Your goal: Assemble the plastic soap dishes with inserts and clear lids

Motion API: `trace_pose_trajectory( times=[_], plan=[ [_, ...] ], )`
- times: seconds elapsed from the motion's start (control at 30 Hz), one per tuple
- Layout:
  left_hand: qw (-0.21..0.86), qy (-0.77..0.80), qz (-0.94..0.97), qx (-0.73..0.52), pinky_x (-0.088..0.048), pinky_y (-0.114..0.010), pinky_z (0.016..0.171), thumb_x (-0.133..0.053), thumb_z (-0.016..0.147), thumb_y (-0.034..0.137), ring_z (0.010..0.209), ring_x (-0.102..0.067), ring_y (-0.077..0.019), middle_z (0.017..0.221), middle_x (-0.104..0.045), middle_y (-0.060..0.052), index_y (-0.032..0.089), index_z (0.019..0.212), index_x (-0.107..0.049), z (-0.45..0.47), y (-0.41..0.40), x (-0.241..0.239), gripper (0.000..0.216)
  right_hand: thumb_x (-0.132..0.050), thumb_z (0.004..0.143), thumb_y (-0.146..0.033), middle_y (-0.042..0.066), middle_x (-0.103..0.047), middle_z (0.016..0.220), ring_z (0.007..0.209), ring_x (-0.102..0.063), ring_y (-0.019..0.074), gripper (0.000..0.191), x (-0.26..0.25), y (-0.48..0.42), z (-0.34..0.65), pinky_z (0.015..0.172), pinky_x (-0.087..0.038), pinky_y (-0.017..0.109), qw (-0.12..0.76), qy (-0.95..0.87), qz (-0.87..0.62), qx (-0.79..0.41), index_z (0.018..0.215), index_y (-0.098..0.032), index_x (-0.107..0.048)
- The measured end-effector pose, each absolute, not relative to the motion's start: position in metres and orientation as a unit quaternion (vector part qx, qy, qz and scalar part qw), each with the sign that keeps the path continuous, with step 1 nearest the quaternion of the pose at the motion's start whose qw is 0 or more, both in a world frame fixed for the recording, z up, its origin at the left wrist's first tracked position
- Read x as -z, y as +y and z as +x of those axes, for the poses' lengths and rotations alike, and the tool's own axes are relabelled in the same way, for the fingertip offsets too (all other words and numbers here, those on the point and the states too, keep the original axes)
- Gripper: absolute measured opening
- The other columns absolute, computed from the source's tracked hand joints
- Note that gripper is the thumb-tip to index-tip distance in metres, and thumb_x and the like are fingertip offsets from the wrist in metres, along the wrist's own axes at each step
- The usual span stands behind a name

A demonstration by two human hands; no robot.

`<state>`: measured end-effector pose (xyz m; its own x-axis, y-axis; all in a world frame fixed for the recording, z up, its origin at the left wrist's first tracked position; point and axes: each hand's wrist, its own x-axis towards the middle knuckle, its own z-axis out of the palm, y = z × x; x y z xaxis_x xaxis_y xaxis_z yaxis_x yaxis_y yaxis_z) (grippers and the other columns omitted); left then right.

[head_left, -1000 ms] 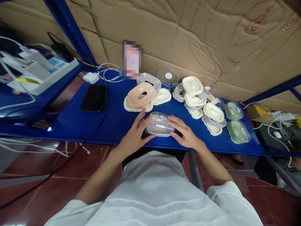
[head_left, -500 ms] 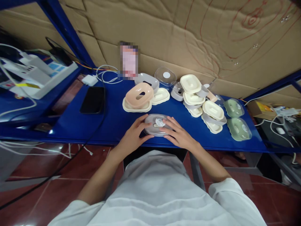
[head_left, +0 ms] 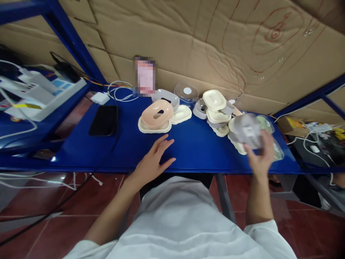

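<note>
Closed grey lidded plastic soap box (head_left: 246,130) gripped in right hand (head_left: 260,158) over finished pile — left hand (head_left: 152,162) open, empty; loose cream-coloured trays (head_left: 217,108) left.

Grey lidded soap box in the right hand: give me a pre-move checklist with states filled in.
1. Right hand grips the grey lidded soap box: ok.
2. Clear lid fully seated: cannot tell, blurred.
3. Box held off the blue shelf: ok.
4. Left hand holds nothing, resting flat on the shelf: ok.
5. Free spot among the green boxes at the right end: cannot tell, hand and box hide them.
</note>
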<state>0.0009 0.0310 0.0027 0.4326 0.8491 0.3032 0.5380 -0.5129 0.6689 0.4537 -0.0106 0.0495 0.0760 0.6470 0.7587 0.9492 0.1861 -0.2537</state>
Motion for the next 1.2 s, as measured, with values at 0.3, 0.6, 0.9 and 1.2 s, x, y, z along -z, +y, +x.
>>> trace_pose_trajectory(
  times=[0.3,0.6,0.9,1.2],
  plan=[
    [0.195,0.426,0.832,-0.297,-0.058,-0.050,0.117,-0.056,0.110,0.047,0.146,-0.060,-0.0304,0.163,-0.053,-0.011,0.029,0.145,-0.063,0.003,0.035,0.008,0.040,-0.081,0.067,-0.082,0.030,-0.067,0.119,0.127,-0.065,0.0567,0.079,-0.030,-0.046,0.655,0.109,-0.045,0.074,0.362,-0.283,-0.854,0.245,0.111,-0.016,-0.076],
    [0.139,0.419,0.806,-0.394,-0.049,-0.045,0.124,-0.051,0.112,0.039,0.141,-0.061,-0.0252,0.150,-0.064,-0.008,0.030,0.149,-0.059,-0.008,0.059,-0.024,0.039,-0.029,0.098,-0.084,0.039,-0.055,0.151,0.156,-0.046,0.0452,0.098,0.001,-0.042,0.666,0.126,-0.035,0.061,0.403,-0.349,-0.822,0.202,0.148,-0.006,-0.062],
    [0.002,0.625,0.730,-0.278,-0.040,-0.059,0.118,-0.043,0.108,0.042,0.141,-0.049,-0.0411,0.153,-0.050,-0.021,0.020,0.166,-0.042,-0.043,0.240,-0.065,0.062,-0.025,0.107,-0.072,0.030,-0.048,0.165,0.159,-0.043,0.0413,0.087,0.019,-0.041,0.571,0.129,-0.035,0.061,0.445,-0.422,-0.725,0.313,0.164,-0.009,-0.046],
    [0.005,0.636,0.729,-0.253,-0.034,-0.058,0.117,-0.044,0.112,0.052,0.141,-0.045,-0.0397,0.158,-0.044,-0.020,0.021,0.167,-0.038,-0.049,0.277,-0.058,0.064,-0.046,0.109,-0.051,0.030,-0.052,0.162,0.155,-0.048,0.0432,0.066,0.008,-0.034,0.497,0.123,-0.042,0.068,0.433,-0.537,-0.659,0.299,0.161,-0.011,-0.053]
  ],
)
